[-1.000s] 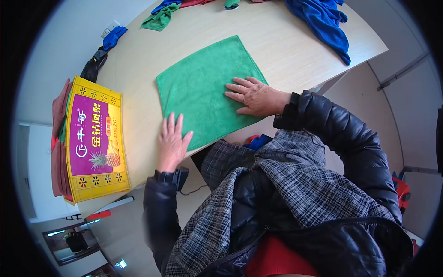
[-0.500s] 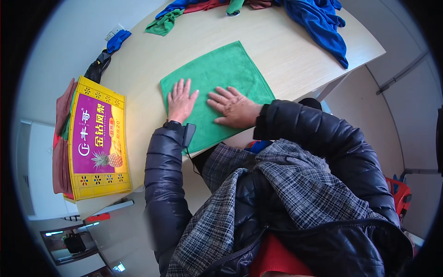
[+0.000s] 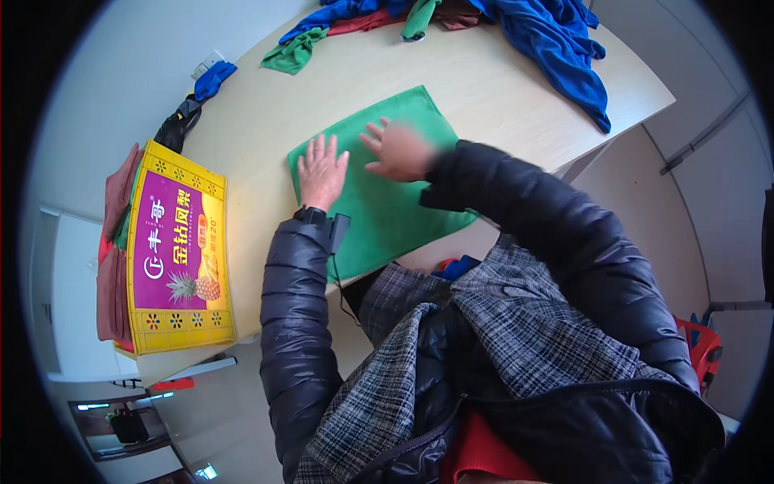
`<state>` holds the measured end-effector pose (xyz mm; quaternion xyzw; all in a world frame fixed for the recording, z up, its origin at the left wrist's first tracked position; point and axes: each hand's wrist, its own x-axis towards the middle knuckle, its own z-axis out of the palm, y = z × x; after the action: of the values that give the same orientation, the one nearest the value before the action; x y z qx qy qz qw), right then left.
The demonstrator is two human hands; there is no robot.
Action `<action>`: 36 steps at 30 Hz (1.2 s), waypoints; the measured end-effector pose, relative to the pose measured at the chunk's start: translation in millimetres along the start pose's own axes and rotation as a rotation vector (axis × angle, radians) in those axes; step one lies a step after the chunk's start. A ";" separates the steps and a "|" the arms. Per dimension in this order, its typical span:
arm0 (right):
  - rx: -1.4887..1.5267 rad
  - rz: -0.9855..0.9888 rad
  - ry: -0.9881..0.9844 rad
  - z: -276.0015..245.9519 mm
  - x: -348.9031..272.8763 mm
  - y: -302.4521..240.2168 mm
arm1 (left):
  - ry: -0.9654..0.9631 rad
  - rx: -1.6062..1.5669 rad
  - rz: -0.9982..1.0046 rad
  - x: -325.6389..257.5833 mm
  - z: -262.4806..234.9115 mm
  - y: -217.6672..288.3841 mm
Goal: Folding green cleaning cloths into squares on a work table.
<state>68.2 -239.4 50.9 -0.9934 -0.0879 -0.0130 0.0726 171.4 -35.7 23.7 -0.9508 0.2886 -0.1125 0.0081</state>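
A green cloth point(image 3: 387, 218) lies spread flat on the light wooden table point(image 3: 266, 113), its near edge by the table's front edge. My left hand point(image 3: 323, 173) rests palm down on the cloth's left part, fingers stretched out. Over the cloth's upper middle is my right hand point(image 3: 401, 151), fingers apart and partly smeared by motion; whether it touches the cloth I cannot tell. Neither hand holds anything. A small dark device point(image 3: 339, 232) with a cable sits at my left wrist.
A yellow and purple carton point(image 3: 179, 250) with folded brown cloths point(image 3: 115, 294) stands at the left edge. Blue cloths point(image 3: 556, 60) lie heaped at the far right, a small green cloth point(image 3: 294, 52) at the far side. Beyond the carton are a black item point(image 3: 177, 125) and blue cloth point(image 3: 214, 80).
My right hand has moved away from me, toward the cloth's far part. The left hand stays on the cloth's left side. The whole view has shifted slightly.
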 end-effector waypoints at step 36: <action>-0.028 -0.009 0.065 27.3 -65.3 5.1 | -0.082 -0.164 -0.014 -90.4 -14.5 48.5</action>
<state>5.1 -251.7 20.6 -0.9930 -0.0896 -0.0466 0.0613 68.6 -25.6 15.0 -0.9540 0.2898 -0.0495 -0.0588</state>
